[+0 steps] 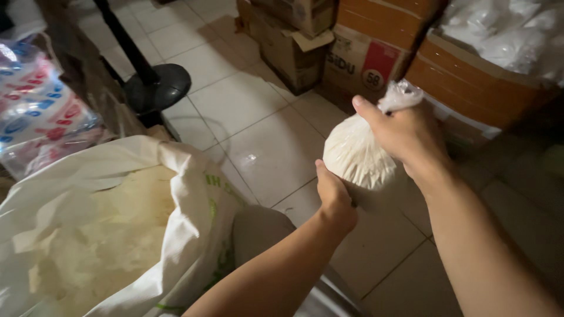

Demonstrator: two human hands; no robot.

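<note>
Two hands hold a small filled plastic bag in the air above the tiled floor.

The right hand (405, 132) is closed around the gathered neck of the small clear bag (355, 155), so the white grains inside cannot spill out. The left hand (333, 196) cups the bag from below and carries its weight; this grip is half closed. The large open white sack (188, 194) of the same grains stands just beside, and cardboard boxes (364, 53) are behind.
</note>
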